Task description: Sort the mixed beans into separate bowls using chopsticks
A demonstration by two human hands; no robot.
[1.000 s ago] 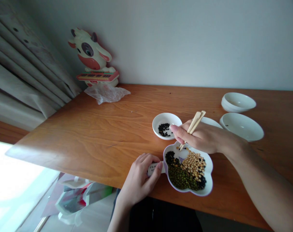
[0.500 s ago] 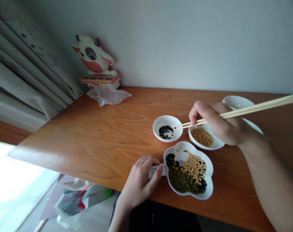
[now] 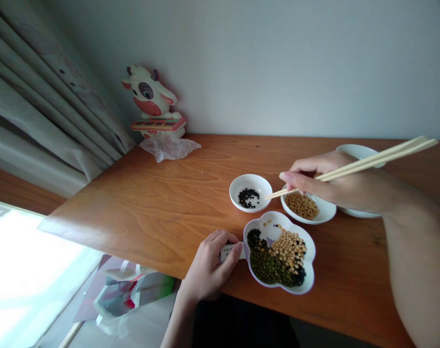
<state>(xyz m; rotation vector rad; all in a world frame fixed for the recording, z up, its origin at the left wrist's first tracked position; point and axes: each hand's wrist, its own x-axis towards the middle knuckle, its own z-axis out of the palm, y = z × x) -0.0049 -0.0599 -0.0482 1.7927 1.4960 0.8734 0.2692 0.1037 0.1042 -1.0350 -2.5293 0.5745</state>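
My left hand (image 3: 214,263) is closed round the short handle of a white flower-shaped dish (image 3: 312,256) with a lilac edge. Green, black and pale yellow beans lie in the dish, mostly in separate patches. My right hand (image 3: 317,179) grips a pair of pale wooden chopsticks (image 3: 365,166). Their tips are close together at the right inner side of a small white bowl (image 3: 232,195), with no bean visible between them. Several black beans (image 3: 247,197) rest in that bowl. Under my right hand stands a second white bowl (image 3: 329,212) of yellow beans (image 3: 301,206).
Two more white bowls stand at the right, one (image 3: 358,150) behind my hand and another (image 3: 361,213) mostly covered by it. At the back left, a cow-shaped toy keyboard (image 3: 158,124) leans near the wall beside a crumpled clear plastic bag (image 3: 169,146). Bags (image 3: 133,295) are on the floor.
The dark bean at the chopstick tips is no longer there. My right hand has turned and the chopsticks have drawn back slightly right. The view has shifted a little; my left hand keeps its hold.
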